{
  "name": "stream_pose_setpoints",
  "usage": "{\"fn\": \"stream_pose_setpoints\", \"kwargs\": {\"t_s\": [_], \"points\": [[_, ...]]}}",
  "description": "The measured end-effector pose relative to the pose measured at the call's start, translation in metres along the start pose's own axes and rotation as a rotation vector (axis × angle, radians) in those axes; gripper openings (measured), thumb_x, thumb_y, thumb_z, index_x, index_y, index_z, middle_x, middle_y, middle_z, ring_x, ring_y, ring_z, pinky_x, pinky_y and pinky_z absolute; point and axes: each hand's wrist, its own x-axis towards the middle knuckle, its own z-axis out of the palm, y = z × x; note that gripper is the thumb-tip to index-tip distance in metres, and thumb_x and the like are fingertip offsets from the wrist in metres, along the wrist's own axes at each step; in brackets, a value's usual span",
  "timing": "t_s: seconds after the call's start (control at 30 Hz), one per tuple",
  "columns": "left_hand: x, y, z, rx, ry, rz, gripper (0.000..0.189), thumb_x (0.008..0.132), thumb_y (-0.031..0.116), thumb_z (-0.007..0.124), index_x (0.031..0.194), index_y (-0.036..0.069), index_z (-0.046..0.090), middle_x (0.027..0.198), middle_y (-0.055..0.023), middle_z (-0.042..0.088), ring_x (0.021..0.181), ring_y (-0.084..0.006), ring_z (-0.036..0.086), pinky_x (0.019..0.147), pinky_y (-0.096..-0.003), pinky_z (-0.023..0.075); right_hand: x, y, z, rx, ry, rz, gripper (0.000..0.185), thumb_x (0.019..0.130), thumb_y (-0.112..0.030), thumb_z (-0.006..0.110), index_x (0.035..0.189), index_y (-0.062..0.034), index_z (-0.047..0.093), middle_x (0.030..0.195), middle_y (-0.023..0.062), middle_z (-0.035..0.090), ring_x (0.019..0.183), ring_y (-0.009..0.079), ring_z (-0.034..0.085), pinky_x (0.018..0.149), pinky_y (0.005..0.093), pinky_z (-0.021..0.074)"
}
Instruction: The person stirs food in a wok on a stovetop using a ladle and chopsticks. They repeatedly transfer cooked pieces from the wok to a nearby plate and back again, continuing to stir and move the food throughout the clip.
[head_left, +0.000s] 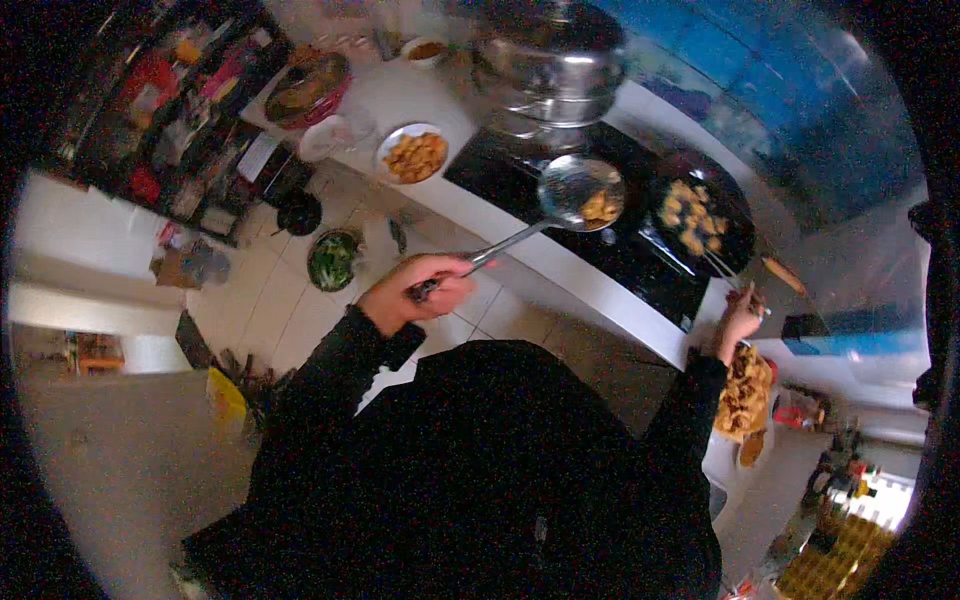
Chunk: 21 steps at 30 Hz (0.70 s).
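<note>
My left hand (424, 292) is closed around the handle of a metal skimmer (574, 184). A few golden fried pieces (600, 208) lie in its bowl, which is held over the black cooktop (517, 161). My right hand (741, 322) grips thin metal tongs or chopsticks (721, 266); which of the two I cannot tell. Their tips reach the near side of a dark wok (739, 214), where several golden pieces (690, 214) are frying. The wok's wooden handle (784, 275) points towards the right.
A white plate of fried pieces (414, 154) sits left of the cooktop. Behind stands a large steel pot (559, 75). Right of my right hand is a tray heaped with brownish food (745, 394). A bowl of greens (332, 260) is at the floor on the left, near a crowded shelf (172, 97).
</note>
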Motion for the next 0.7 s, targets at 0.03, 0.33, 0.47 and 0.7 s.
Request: {"fn": "stream_pose_setpoints", "kwargs": {"t_s": [0.03,0.33,0.47,0.7], "points": [[-0.025,-0.001,-0.012,0.116,0.040,0.099,0.011,0.097,0.017,0.045,0.095,0.008,0.051,0.065,0.0061,0.036,0.053,-0.0033,0.038,0.044,-0.0185,0.0291,0.002,0.004,-0.002,-0.309,0.080,-0.073,0.025,0.087,-0.022,0.067,0.087,0.0026,0.064,0.074,0.0095,0.067,0.060,0.0169,0.060,0.055,0.0303,0.0485],[-0.037,0.031,-0.159,0.168,0.723,0.334,0.009,0.089,0.014,0.055,0.095,0.008,0.052,0.060,0.0008,0.047,0.048,-0.0115,0.046,0.041,-0.0302,0.0363,-0.004,-0.008,-0.001,-0.230,0.046,-0.299,0.033,0.091,-0.031,0.061,0.088,0.0016,0.067,0.083,0.0123,0.068,0.064,0.0175,0.063,0.057,0.0314,0.0494],[-0.008,0.037,-0.196,0.451,0.817,0.405,0.016,0.087,0.011,0.054,0.101,0.005,0.050,0.065,-0.0051,0.055,0.052,-0.0187,0.053,0.045,-0.0332,0.0430,-0.012,-0.033,0.000,-0.180,0.031,-0.396,0.034,0.092,-0.031,0.059,0.087,0.0013,0.068,0.077,0.0110,0.067,0.063,0.0165,0.063,0.055,0.0304,0.0487],[0.013,0.025,-0.231,1.221,1.206,0.425,0.050,0.088,0.016,0.056,0.134,0.012,0.039,0.081,-0.0121,0.063,0.063,-0.0261,0.060,0.051,-0.0359,0.0498,-0.015,-0.049,0.000,-0.063,-0.025,-0.239,0.034,0.090,-0.029,0.064,0.084,0.0046,0.065,0.072,0.0099,0.066,0.059,0.0153,0.062,0.056,0.0287,0.0489]]}}
